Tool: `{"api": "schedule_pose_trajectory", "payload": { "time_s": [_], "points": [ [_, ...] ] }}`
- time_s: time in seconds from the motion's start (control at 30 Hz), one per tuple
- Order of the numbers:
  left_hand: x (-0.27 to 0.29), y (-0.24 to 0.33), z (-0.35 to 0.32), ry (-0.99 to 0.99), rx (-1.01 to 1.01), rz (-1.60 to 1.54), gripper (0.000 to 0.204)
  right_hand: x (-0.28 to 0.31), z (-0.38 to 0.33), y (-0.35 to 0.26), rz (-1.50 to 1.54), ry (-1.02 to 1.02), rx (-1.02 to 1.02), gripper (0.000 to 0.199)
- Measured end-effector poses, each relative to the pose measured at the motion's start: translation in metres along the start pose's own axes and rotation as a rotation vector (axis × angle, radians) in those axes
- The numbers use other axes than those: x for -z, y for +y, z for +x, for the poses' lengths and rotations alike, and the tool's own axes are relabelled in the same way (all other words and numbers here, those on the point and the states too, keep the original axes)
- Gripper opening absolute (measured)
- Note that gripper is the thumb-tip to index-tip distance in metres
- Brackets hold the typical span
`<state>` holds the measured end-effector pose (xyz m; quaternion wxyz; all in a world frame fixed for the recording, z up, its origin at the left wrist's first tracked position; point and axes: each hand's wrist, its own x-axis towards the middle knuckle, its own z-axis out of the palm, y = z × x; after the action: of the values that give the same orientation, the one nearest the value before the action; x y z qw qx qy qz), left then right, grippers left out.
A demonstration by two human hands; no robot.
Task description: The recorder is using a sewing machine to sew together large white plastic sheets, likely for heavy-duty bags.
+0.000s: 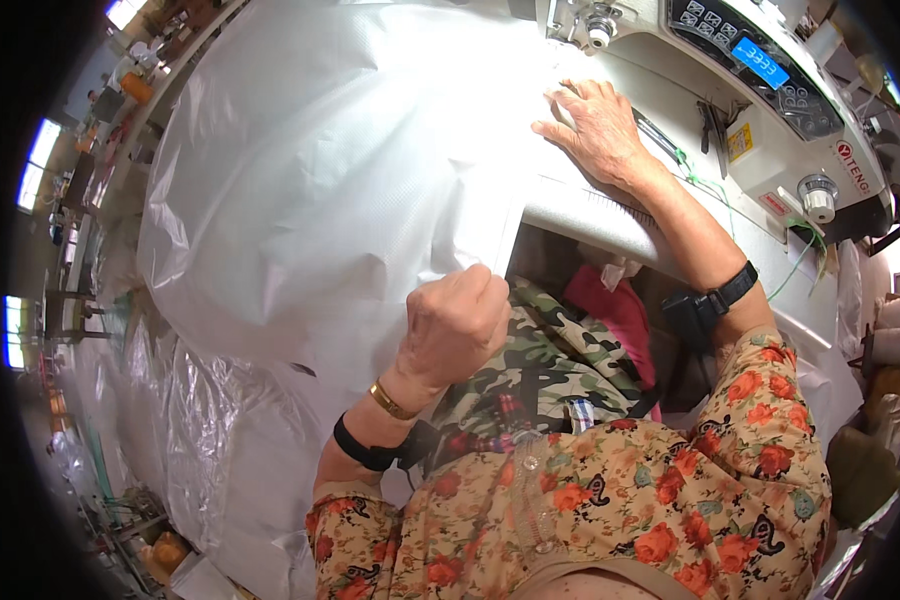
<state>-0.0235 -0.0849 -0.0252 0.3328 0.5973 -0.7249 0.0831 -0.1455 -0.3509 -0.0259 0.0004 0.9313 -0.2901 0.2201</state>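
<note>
Bright windows (36,165) line the workshop's far side between nine and ten o'clock, beyond cluttered benches that bend along the rim. Crumpled clear plastic (225,420) hangs toward eight o'clock. At two o'clock stands a white sewing machine (770,185), its dark control panel (705,30) carrying a lit blue display (760,62), with a round knob (818,198) lower down and green thread (792,268) trailing beneath. A large white sheet (300,190), glossy and rumpled, spreads from ten o'clock to twelve, washed out by glare near the machine's head. Close to the centre, the left hand (458,318) is curled into a fist, its fingers tight on the sheet's near edge. Toward one o'clock, the right hand (598,135) lies palm down beside the sewing area, thumb and fingers spread apart; glare hides exactly what the fingertips touch. A black wrist device (708,305) sits on that forearm at three o'clock. Camouflage cloth (545,350) covers the lap at four o'clock, with a deep pink cloth (620,318) beside it.
</note>
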Motion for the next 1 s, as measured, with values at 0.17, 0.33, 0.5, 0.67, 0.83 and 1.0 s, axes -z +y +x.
{"api": "schedule_pose_trajectory", "payload": {
  "time_s": [0.17, 0.33, 0.5, 0.67, 0.83, 1.0],
  "points": [
    [0.001, -0.010, 0.025, -0.009, -0.051, 0.107, 0.021, -0.002, 0.001, -0.002, -0.036, 0.017, 0.009, 0.062],
    [-0.004, -0.017, 0.055, -0.096, -0.049, 0.211, 0.016, 0.011, 0.001, -0.008, -0.018, -0.128, -0.038, 0.067],
    [-0.008, -0.029, 0.083, -0.118, -0.064, 0.279, 0.010, 0.012, 0.000, -0.016, -0.005, -0.132, -0.005, 0.067],
    [-0.018, -0.044, 0.110, -0.122, -0.062, 0.340, 0.009, 0.004, -0.002, -0.016, 0.048, 0.027, 0.082, 0.063],
    [-0.030, -0.056, 0.139, -0.173, -0.030, 0.364, 0.010, -0.002, -0.001, -0.017, 0.044, 0.006, 0.049, 0.056],
    [-0.049, -0.073, 0.163, -0.123, 0.007, 0.309, 0.009, -0.015, 0.005, -0.019, 0.068, 0.070, 0.012, 0.045]
  ]
}}
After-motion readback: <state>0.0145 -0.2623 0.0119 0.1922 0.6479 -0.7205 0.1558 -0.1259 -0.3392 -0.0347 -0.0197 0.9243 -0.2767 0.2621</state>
